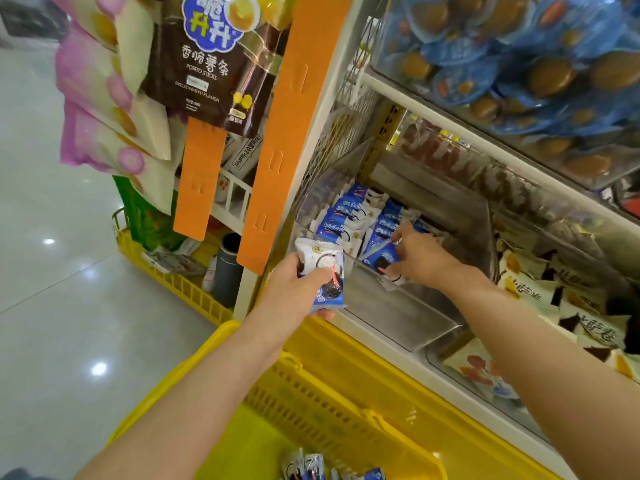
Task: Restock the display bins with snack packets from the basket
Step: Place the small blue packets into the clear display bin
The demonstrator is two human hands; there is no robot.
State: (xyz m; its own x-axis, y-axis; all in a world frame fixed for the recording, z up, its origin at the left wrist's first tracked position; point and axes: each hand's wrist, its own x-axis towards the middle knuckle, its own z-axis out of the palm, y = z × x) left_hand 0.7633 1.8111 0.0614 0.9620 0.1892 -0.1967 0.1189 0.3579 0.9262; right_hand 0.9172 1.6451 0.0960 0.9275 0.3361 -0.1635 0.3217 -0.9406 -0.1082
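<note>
My left hand (298,284) is curled tight around a clutch of white-and-blue snack packets (323,268), held at the front lip of the clear display bin (408,306). My right hand (420,258) is inside that bin, thumb and fingers pinching a blue packet (379,254) beside the standing rows (346,216). Loose packets (311,467) lie in the yellow basket (311,386) below, cut off by the frame edge. I can't count the packets I'm gripping.

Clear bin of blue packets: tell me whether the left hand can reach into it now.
Probably yes. The left hand, gripping blue packets, is at the open front rim of the clear bin, and nothing covers the top. The right hand, inside pinching a stocked packet, may crowd its right side.
</note>
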